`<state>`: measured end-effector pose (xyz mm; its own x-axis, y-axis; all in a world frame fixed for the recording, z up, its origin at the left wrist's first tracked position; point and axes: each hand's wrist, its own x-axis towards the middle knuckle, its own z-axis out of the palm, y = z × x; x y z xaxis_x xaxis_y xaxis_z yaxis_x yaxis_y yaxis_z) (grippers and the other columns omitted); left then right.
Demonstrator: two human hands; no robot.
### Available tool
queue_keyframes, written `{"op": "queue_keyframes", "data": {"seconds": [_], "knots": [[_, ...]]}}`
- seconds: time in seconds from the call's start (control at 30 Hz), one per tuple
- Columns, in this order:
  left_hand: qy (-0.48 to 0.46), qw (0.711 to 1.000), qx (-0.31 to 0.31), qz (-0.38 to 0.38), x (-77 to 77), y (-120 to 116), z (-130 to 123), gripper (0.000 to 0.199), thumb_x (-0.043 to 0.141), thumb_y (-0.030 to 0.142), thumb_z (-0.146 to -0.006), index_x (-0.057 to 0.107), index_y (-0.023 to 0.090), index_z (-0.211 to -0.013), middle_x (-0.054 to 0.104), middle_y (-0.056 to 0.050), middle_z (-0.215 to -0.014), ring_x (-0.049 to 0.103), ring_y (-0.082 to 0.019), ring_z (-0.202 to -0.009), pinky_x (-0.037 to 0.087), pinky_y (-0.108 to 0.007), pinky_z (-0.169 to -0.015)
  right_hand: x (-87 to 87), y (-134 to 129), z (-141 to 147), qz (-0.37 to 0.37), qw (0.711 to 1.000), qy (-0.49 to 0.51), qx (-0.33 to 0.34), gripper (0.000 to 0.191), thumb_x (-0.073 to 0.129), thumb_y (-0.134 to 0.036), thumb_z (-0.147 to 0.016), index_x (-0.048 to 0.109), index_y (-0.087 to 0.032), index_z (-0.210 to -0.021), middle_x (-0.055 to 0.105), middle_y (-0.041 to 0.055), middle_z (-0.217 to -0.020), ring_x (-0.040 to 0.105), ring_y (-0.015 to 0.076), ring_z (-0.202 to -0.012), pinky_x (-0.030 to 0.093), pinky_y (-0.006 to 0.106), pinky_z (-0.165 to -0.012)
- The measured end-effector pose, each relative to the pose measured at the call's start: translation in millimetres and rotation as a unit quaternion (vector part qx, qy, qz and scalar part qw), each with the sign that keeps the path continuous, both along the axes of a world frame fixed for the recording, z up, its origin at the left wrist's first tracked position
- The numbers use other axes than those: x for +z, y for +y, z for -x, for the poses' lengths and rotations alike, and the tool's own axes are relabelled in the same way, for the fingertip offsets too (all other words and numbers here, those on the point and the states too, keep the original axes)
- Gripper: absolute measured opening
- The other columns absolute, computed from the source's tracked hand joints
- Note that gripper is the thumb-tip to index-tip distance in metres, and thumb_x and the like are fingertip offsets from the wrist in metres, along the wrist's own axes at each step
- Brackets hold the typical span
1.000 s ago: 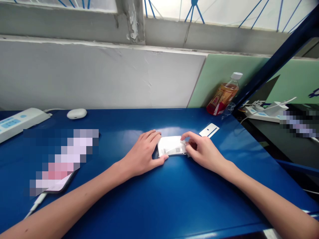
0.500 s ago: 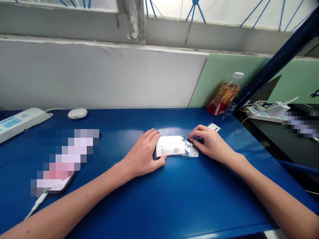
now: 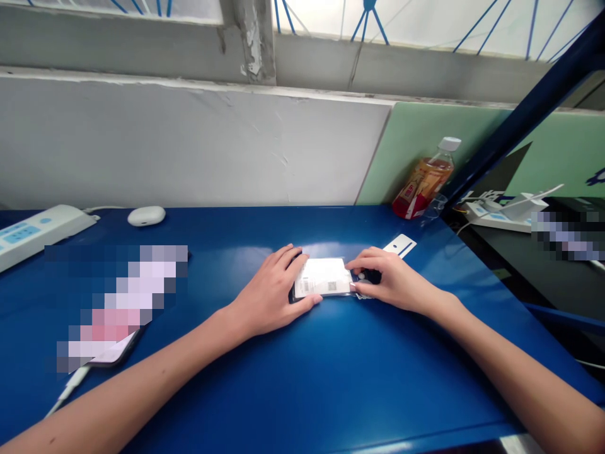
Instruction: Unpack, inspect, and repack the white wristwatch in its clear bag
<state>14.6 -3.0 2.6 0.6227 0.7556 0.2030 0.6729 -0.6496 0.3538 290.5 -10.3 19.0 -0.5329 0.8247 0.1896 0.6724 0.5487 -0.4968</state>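
A small clear plastic packet with a white label [image 3: 326, 276] lies flat on the blue table [image 3: 302, 378], showing a barcode and a square code. My left hand [image 3: 271, 287] grips its left end, thumb along the near edge and fingers over the far edge. At the packet's right end, the fingertips and thumb of my right hand [image 3: 394, 277] are on its edge, curved around the clear part. A white card [image 3: 401, 244] with a dark slot lies just behind my right hand.
A phone [image 3: 127, 296], blurred out and plugged into a white cable, lies at the left. Behind it are a white power strip [image 3: 42, 233] and a white earbud case [image 3: 146, 216]. A drink bottle [image 3: 424, 183] leans at the back right beside a blue post [image 3: 515, 120].
My right hand has moved left onto the packet's right end, and more of the white card shows. My left hand has shifted slightly, its thumb further along the near edge.
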Motion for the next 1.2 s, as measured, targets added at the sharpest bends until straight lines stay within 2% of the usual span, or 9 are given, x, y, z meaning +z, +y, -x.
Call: {"op": "queue_keyframes", "data": {"seconds": [0.17, 0.33, 0.57, 0.67, 0.77, 0.93, 1.1, 1.2], "knots": [[0.004, 1.000, 0.001, -0.002, 0.7, 0, -1, 0.063, 0.053, 0.057, -0.092, 0.045, 0.015, -0.139, 0.046, -0.019, -0.148, 0.035, -0.037, -0.142, 0.034, -0.056, -0.113, -3.1, 2, 0, -0.042, 0.999, -0.025, 0.016, 0.022, 0.061, -0.027, -0.092, 0.071, -0.019, -0.110, 0.071, 0.0104, -0.095, 0.064, 0.0248, -0.089, 0.054, 0.038, -0.078], [0.002, 1.000, -0.002, -0.005, 2.4, 1, -2, 0.056, 0.048, 0.052, -0.096, 0.042, 0.014, -0.138, 0.050, -0.019, -0.143, 0.038, -0.037, -0.140, 0.036, -0.055, -0.112, 5.4, 7, -15, -0.078, 0.993, -0.086, -0.009, 0.024, 0.060, -0.033, -0.094, 0.071, -0.019, -0.109, 0.071, 0.0120, -0.097, 0.064, 0.0272, -0.091, 0.053, 0.041, -0.078], [0.004, 1.000, -0.002, -0.009, 2.3, 1, -1, 0.054, 0.045, 0.049, -0.098, 0.040, 0.013, -0.138, 0.048, -0.020, -0.143, 0.037, -0.036, -0.141, 0.035, -0.053, -0.113, 18.9, 11, -36, -0.031, 0.991, -0.129, -0.023, 0.023, 0.062, -0.040, -0.092, 0.072, -0.024, -0.105, 0.071, 0.0075, -0.093, 0.065, 0.0248, -0.086, 0.052, 0.039, -0.073], [0.006, 1.000, -0.006, -0.010, 1.9, 1, 0, 0.054, 0.046, 0.049, -0.098, 0.041, 0.014, -0.138, 0.049, -0.019, -0.143, 0.037, -0.036, -0.140, 0.035, -0.053, -0.114, 19.9, 8, -34, -0.028, 0.992, -0.117, -0.026, 0.025, 0.065, -0.041, -0.089, 0.070, -0.023, -0.105, 0.069, 0.0099, -0.108, 0.064, 0.0276, -0.100, 0.053, 0.043, -0.085], [0.012, 1.000, -0.011, -0.014, 1.4, 2, 0, 0.056, 0.045, 0.050, -0.098, 0.040, 0.013, -0.139, 0.048, -0.019, -0.144, 0.037, -0.036, -0.140, 0.034, -0.053, -0.113, 17.0, 4, -27, -0.049, 0.995, -0.082, -0.021, 0.032, 0.067, -0.041, -0.087, 0.066, -0.023, -0.114, 0.061, 0.0126, -0.128, 0.058, 0.0298, -0.117, 0.049, 0.047, -0.097], [0.007, 1.000, -0.019, -0.016, 1.2, 2, -1, 0.059, 0.049, 0.053, -0.096, 0.042, 0.013, -0.139, 0.048, -0.019, -0.145, 0.037, -0.036, -0.140, 0.035, -0.054, -0.113, 7.3, 3, -15, 0.000, 0.998, -0.055, 0.013, 0.035, 0.068, -0.043, -0.085, 0.065, -0.023, -0.114, 0.053, 0.0136, -0.139, 0.053, 0.0298, -0.126, 0.047, 0.045, -0.102], [0.030, 0.999, -0.014, 0.000, 3.1, 2, -1, 0.062, 0.051, 0.058, -0.093, 0.050, 0.008, -0.130, 0.046, -0.024, -0.145, 0.036, -0.039, -0.140, 0.034, -0.055, -0.112, 8.2, 4, -16, 0.010, 0.999, -0.040, 0.017, 0.024, 0.069, -0.036, -0.083, 0.066, -0.022, -0.103, 0.053, 0.0125, -0.140, 0.056, 0.0281, -0.122, 0.049, 0.041, -0.097], [0.036, 0.999, -0.011, 0.012, 4.2, 2, -1, 0.063, 0.054, 0.059, -0.090, 0.052, 0.008, -0.127, 0.045, -0.024, -0.146, 0.035, -0.040, -0.141, 0.034, -0.055, -0.112, 15.5, 6, -25, -0.012, 0.999, -0.033, -0.004, 0.020, 0.073, -0.031, -0.077, 0.067, -0.021, -0.093, 0.064, 0.0105, -0.125, 0.063, 0.0264, -0.108, 0.051, 0.037, -0.089]]}}
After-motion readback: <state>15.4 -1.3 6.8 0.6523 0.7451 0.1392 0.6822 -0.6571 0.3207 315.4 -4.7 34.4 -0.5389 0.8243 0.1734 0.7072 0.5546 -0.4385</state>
